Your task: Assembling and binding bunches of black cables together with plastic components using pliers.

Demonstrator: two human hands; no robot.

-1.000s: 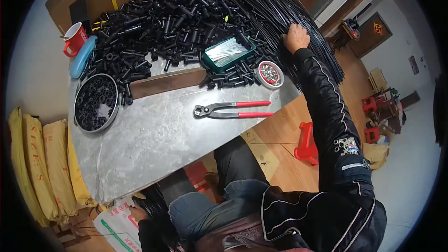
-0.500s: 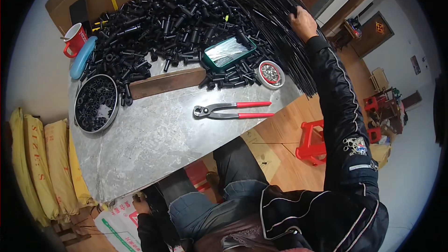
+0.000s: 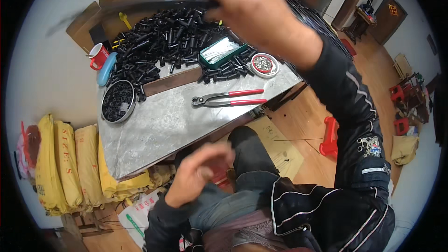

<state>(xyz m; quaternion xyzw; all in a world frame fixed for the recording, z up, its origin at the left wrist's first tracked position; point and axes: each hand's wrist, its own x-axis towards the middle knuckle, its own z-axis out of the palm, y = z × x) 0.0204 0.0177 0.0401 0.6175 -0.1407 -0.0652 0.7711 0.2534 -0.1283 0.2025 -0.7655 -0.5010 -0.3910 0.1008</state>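
Observation:
Raised above the far side of the grey table (image 3: 149, 133), my right hand (image 3: 263, 16) is closed on a long thin black rod (image 3: 154, 1), smeared by motion, that reaches out to the left. Whether it is one rod or several I cannot tell. My left hand (image 3: 198, 172) hovers over my lap by the table's front edge, empty, its fingers curved and apart from the thumb. Red-handled pincers (image 3: 228, 98) lie on the tabletop. Behind them are a pile of black tubular fittings (image 3: 182, 35), a green tray (image 3: 228, 60) of thin white strips and a white bowl (image 3: 254, 69) of small metal pieces.
More black rods (image 3: 317, 18) lie at the far right. A wooden bar (image 3: 172, 81) edges the pile, beside a round dish (image 3: 105, 112) of black rings. A red mug (image 3: 98, 57) and blue case (image 3: 107, 69) stand left. Yellow sacks (image 3: 67, 158) and a red stool (image 3: 329, 135) flank the table.
My right hand has come left and nearer from the rod bundle, now with a black rod in it. My left hand has risen from below the table's edge to above my lap. The view has shifted.

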